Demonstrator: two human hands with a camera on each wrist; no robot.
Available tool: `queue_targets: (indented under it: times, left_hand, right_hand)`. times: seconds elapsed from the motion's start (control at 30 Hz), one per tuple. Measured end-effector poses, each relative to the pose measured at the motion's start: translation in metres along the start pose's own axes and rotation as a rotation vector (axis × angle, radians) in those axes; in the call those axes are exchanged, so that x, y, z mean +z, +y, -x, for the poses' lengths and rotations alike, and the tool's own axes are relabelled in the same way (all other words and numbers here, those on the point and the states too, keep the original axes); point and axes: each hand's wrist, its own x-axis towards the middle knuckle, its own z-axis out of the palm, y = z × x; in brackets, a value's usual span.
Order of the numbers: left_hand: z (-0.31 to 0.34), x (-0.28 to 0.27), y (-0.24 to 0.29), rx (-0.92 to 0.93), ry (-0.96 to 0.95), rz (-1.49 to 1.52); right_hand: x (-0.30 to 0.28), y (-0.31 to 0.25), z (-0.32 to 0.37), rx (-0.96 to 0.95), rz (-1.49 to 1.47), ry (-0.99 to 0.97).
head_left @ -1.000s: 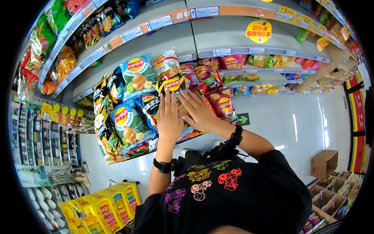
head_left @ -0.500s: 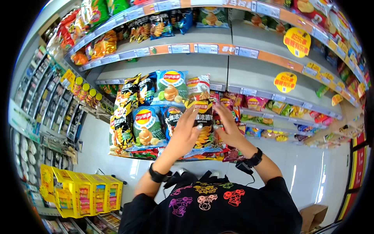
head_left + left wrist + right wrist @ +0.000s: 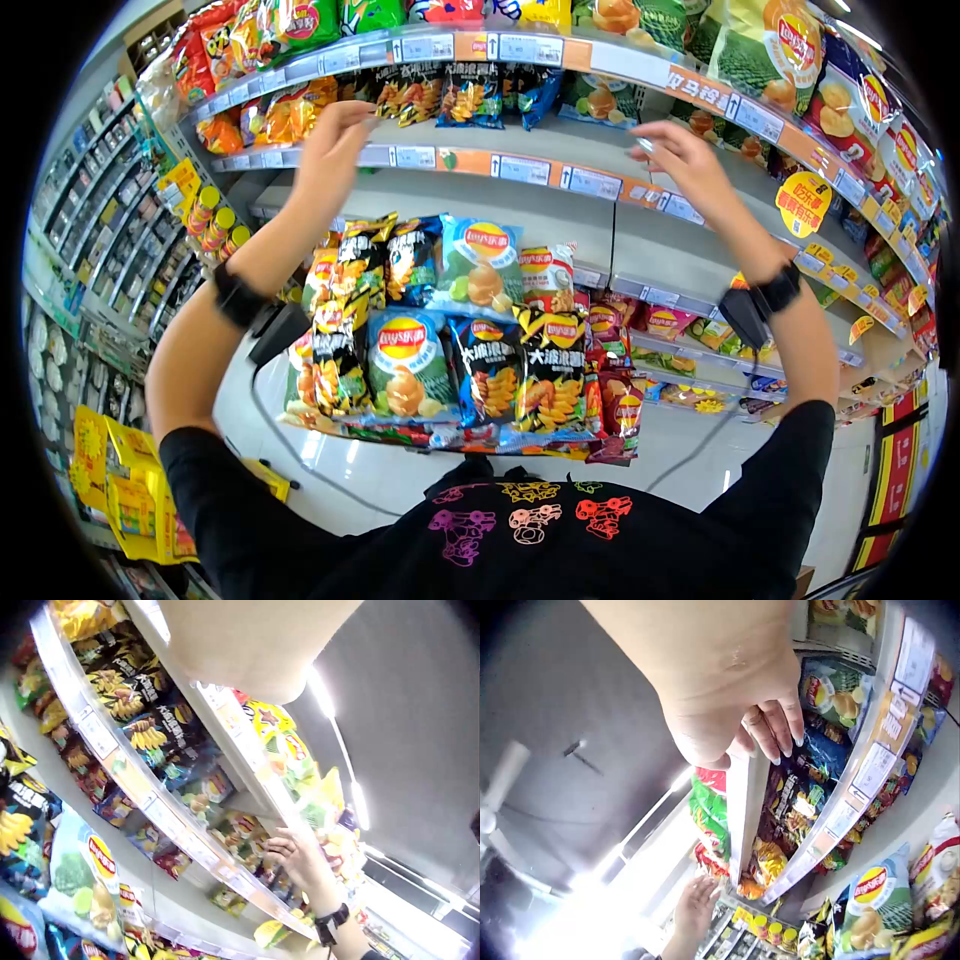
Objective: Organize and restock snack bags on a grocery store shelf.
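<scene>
Both hands are raised in front of the shelf and hold nothing. My left hand (image 3: 335, 150) is up at the left, by the dark chip bags (image 3: 408, 95) on the shelf, its fingers loosely bent. Farther right, my right hand (image 3: 685, 170) is in front of the shelf's price strip (image 3: 595, 182), fingers relaxed. Below and between them is a pile of chip bags: a green-and-blue Lay's bag (image 3: 408, 365), a dark blue bag (image 3: 487, 375), a black-and-yellow bag (image 3: 552, 370) and, behind them, a light blue bag (image 3: 480, 265).
Bags line the upper shelf (image 3: 500, 48) and the lower shelves at right, including a pink bag (image 3: 662, 320). Yellow-lidded cans (image 3: 205, 205) stand at left near a yellow display stand (image 3: 130, 490). Cables hang from both wrists.
Both hands have left the black-and-yellow bag on top of the pile, where they lay flat, and have risen and spread apart toward the shelf. The view has tilted up.
</scene>
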Motion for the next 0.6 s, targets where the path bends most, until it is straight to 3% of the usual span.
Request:
queue_targets:
  times: [0.07, 0.13, 0.2, 0.23, 0.3, 0.4, 0.47, 0.57, 0.6]
  left_hand:
    - [-0.044, 0.023, -0.062, 0.055, 0.030, -0.134]
    - [-0.081, 0.057, -0.111, -0.102, 0.068, -0.236]
    - [-0.106, 0.078, -0.143, -0.128, 0.022, -0.271]
    - [-0.110, 0.087, -0.147, -0.018, 0.036, -0.405]
    - [-0.120, 0.104, -0.183, 0.188, 0.040, -0.552]
    - [-0.121, 0.109, -0.185, -0.121, -0.170, -0.623]
    - [-0.121, 0.110, -0.169, -0.182, -0.270, -0.709]
    - [-0.126, 0.108, -0.173, -0.221, -0.378, -0.700]
    - [-0.128, 0.107, -0.175, -0.216, -0.399, -0.673]
  right_hand:
    - [0.023, 0.026, -0.052, 0.142, -0.085, 0.002]
    - [0.057, 0.063, -0.103, 0.014, 0.116, 0.018]
    - [0.094, 0.099, -0.148, 0.019, 0.100, 0.090]
    - [0.109, 0.102, -0.164, 0.127, 0.123, 0.104]
    - [0.134, 0.126, -0.190, 0.122, 0.225, 0.172]
    - [0.155, 0.136, -0.209, 0.158, 0.312, 0.162]
    - [0.163, 0.135, -0.216, 0.175, 0.349, 0.110]
    - [0.170, 0.145, -0.230, -0.006, 0.360, 0.027]
    - [0.171, 0.139, -0.229, 0.060, 0.231, 0.055]
